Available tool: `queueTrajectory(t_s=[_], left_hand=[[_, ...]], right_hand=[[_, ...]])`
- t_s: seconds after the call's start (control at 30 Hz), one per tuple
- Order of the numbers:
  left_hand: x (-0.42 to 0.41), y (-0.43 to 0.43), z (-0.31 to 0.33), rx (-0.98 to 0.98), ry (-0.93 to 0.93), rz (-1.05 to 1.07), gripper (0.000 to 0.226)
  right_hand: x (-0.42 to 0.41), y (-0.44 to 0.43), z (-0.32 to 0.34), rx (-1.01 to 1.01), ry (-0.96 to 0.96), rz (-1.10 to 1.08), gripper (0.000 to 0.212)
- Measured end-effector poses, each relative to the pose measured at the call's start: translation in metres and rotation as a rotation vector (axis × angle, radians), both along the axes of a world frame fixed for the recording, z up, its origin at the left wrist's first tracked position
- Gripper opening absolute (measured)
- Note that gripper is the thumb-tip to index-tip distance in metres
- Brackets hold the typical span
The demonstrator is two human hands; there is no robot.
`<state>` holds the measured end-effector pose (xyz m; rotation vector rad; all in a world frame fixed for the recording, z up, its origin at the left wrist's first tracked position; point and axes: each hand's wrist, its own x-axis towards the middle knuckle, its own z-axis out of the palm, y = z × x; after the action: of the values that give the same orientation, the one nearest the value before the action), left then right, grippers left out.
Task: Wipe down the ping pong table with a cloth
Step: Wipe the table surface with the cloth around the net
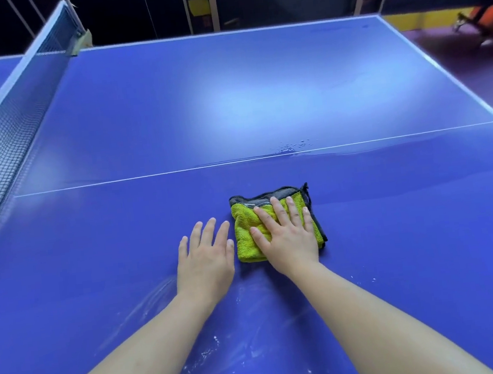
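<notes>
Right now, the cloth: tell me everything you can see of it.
The cloth is yellow-green, plush like microfibre, and folded into a rough square. A dark grey layer shows along its far edge, black trim runs down its right side, and a small loop sticks out at the far right corner. It lies flat on the blue table, on the near side of the white line. The right hand presses on it with straight, spread fingers. The left hand lies flat just beside its left edge.
</notes>
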<state>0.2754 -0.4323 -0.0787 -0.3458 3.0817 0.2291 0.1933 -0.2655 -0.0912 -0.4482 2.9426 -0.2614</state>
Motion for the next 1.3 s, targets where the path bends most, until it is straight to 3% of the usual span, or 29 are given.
queueTrajectory(t_s=[0.23,0.47,1.3], left_hand=[[-0.008,0.029,0.003,0.040,0.006,-0.011,0.071],[-0.026,0.089,0.000,0.012,0.001,-0.009,0.061],[-0.154,0.454,-0.011,-0.011,-0.001,-0.115,0.058]], right_hand=[[-0.007,0.017,-0.002,0.007,0.011,0.011,0.068],[-0.031,0.088,-0.002,0.028,0.010,0.003,0.067],[-0.170,0.475,-0.001,0.064,0.028,-0.051,0.072]])
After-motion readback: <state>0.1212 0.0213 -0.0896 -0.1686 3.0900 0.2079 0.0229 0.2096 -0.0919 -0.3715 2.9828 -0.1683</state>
